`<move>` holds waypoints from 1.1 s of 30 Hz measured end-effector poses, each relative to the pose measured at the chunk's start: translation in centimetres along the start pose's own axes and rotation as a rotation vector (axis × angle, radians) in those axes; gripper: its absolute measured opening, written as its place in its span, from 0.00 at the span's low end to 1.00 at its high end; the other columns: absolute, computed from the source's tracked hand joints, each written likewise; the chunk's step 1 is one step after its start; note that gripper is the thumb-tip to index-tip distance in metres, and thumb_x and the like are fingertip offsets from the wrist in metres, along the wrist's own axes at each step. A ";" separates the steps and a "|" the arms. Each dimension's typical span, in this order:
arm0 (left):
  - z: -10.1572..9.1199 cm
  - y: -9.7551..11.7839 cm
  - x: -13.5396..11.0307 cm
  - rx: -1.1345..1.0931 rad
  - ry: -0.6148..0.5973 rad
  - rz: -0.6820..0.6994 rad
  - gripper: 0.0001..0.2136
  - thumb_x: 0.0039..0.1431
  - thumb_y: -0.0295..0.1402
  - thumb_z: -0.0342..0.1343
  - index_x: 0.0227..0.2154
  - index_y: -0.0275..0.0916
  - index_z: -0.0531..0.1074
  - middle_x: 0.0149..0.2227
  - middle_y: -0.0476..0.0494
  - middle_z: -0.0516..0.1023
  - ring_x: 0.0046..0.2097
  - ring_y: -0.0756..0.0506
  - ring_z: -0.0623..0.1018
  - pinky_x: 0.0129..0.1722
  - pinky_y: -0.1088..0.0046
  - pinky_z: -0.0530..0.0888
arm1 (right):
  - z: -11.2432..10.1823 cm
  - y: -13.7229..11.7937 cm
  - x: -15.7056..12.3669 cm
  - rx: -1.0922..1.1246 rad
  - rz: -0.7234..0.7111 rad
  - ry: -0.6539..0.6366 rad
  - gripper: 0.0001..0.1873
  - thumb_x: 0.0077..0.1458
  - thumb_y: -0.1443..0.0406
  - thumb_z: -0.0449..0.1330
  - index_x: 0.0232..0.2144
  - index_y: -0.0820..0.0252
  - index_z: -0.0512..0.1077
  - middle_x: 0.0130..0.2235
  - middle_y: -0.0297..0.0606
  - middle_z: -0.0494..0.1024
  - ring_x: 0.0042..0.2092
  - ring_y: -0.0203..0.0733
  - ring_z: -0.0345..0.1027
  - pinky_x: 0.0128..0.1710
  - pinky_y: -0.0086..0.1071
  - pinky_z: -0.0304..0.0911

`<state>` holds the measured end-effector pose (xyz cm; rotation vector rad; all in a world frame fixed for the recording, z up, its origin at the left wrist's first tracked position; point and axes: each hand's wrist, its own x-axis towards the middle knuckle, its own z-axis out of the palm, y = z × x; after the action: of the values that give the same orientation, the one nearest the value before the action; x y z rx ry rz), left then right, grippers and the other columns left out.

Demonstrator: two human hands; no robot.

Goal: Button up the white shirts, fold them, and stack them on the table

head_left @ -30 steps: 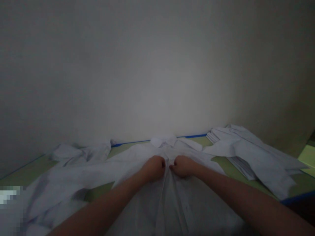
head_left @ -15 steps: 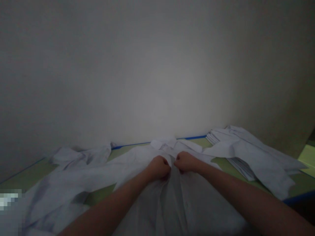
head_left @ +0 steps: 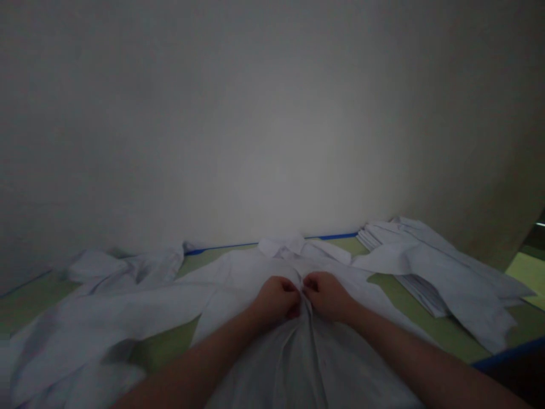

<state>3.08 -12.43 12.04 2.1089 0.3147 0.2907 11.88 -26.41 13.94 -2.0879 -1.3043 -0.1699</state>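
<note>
A white shirt (head_left: pixel 251 278) lies spread out in front of me, its collar (head_left: pixel 283 247) toward the wall and its sleeves out to both sides. My left hand (head_left: pixel 279 298) is closed on the left edge of the shirt's front opening, below the collar. Close beside it, my right hand (head_left: pixel 326 292) pinches the right front edge. The two edges meet between my fingers. Any button there is too small or hidden to make out. Below my hands the front falls in long folds.
A stack of folded white garments (head_left: pixel 419 292) lies at the right, with the right sleeve (head_left: pixel 383 258) reaching onto it. Crumpled white cloth (head_left: pixel 140 267) lies at the left. The green table (head_left: pixel 443 329) has a blue edge and stands against a grey wall (head_left: pixel 272 125).
My hands have come closer together and slightly nearer to me, drawing the two front edges of the shirt together. The gap between the edges has narrowed.
</note>
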 end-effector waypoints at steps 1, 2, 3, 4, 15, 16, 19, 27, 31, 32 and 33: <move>0.0 -0.2 0.0 -0.040 -0.010 -0.004 0.07 0.42 0.28 0.49 0.21 0.34 0.72 0.18 0.46 0.73 0.21 0.50 0.73 0.20 0.78 0.67 | 0.2 0.1 -0.2 0.015 -0.022 -0.007 0.08 0.48 0.68 0.52 0.21 0.63 0.67 0.23 0.33 0.70 0.27 0.32 0.61 0.27 0.25 0.47; 0.1 -0.3 0.0 -0.081 -0.019 -0.013 0.07 0.42 0.28 0.49 0.21 0.34 0.71 0.18 0.46 0.73 0.21 0.50 0.73 0.20 0.78 0.67 | 0.4 0.2 -0.4 0.026 -0.038 -0.013 0.08 0.49 0.68 0.51 0.21 0.63 0.67 0.23 0.33 0.70 0.28 0.32 0.61 0.27 0.24 0.48; 0.1 -0.3 0.0 -0.117 -0.026 -0.024 0.06 0.42 0.28 0.49 0.22 0.34 0.71 0.18 0.46 0.73 0.21 0.50 0.73 0.20 0.78 0.68 | 0.6 0.3 -0.6 0.037 -0.049 -0.019 0.08 0.49 0.68 0.51 0.22 0.63 0.67 0.23 0.33 0.70 0.28 0.32 0.61 0.27 0.24 0.48; 0.1 -0.3 -0.1 -0.146 -0.028 -0.036 0.06 0.42 0.28 0.50 0.22 0.34 0.71 0.18 0.47 0.73 0.21 0.50 0.73 0.21 0.77 0.68 | 0.7 0.4 -0.8 0.046 -0.054 -0.022 0.08 0.50 0.68 0.51 0.22 0.62 0.67 0.24 0.33 0.71 0.28 0.32 0.62 0.28 0.24 0.48; -0.1 -0.5 -0.3 -0.149 -0.049 -0.082 0.05 0.41 0.28 0.50 0.21 0.34 0.70 0.19 0.46 0.74 0.22 0.49 0.73 0.22 0.76 0.69 | 1.0 -0.2 -1.9 0.003 -0.092 0.029 0.10 0.51 0.68 0.51 0.22 0.62 0.69 0.23 0.33 0.71 0.26 0.32 0.60 0.27 0.25 0.47; -0.1 -0.6 -0.3 -0.128 -0.045 -0.078 0.05 0.42 0.28 0.50 0.21 0.34 0.71 0.19 0.46 0.74 0.22 0.49 0.73 0.22 0.76 0.69 | 1.0 -0.2 -2.0 0.007 -0.093 0.027 0.10 0.50 0.69 0.51 0.22 0.62 0.69 0.23 0.33 0.71 0.26 0.32 0.60 0.27 0.25 0.47; -0.1 -0.7 -0.5 -0.077 -0.033 -0.052 0.07 0.43 0.30 0.51 0.22 0.34 0.72 0.20 0.45 0.74 0.23 0.49 0.74 0.22 0.77 0.68 | 1.1 -0.5 -2.2 0.031 -0.096 0.020 0.09 0.50 0.69 0.51 0.23 0.61 0.71 0.24 0.33 0.72 0.26 0.32 0.61 0.27 0.25 0.48; -0.3 -0.8 -0.9 -0.040 -0.023 -0.030 0.07 0.44 0.31 0.50 0.22 0.34 0.72 0.20 0.45 0.75 0.23 0.50 0.73 0.23 0.78 0.67 | 0.9 -0.3 -2.3 0.216 -0.099 -0.053 0.12 0.51 0.70 0.50 0.26 0.60 0.74 0.25 0.33 0.74 0.28 0.32 0.64 0.29 0.25 0.53; -0.4 -0.7 -1.0 -0.041 -0.032 -0.018 0.06 0.44 0.30 0.50 0.21 0.34 0.71 0.20 0.46 0.74 0.22 0.51 0.73 0.22 0.78 0.67 | 1.5 0.4 -1.8 0.347 -0.026 -0.067 0.10 0.49 0.68 0.53 0.29 0.60 0.75 0.28 0.34 0.76 0.31 0.34 0.67 0.31 0.26 0.59; -0.4 -0.6 -1.0 -0.046 -0.033 -0.020 0.06 0.44 0.30 0.50 0.22 0.34 0.70 0.20 0.46 0.74 0.22 0.50 0.73 0.22 0.78 0.67 | 1.7 0.5 -1.7 0.382 -0.010 -0.064 0.10 0.47 0.67 0.54 0.30 0.60 0.75 0.30 0.35 0.77 0.32 0.35 0.68 0.33 0.26 0.60; -0.3 -0.6 -1.0 -0.058 -0.031 -0.022 0.05 0.44 0.29 0.50 0.22 0.34 0.69 0.19 0.46 0.73 0.22 0.50 0.73 0.22 0.78 0.67 | 1.9 0.6 -1.7 0.414 0.005 -0.063 0.10 0.46 0.67 0.56 0.31 0.61 0.76 0.31 0.35 0.77 0.33 0.36 0.69 0.34 0.27 0.61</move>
<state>1.92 -12.22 11.63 2.0492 0.3072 0.2519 11.15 -26.75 11.49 -1.7541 -1.2478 0.1591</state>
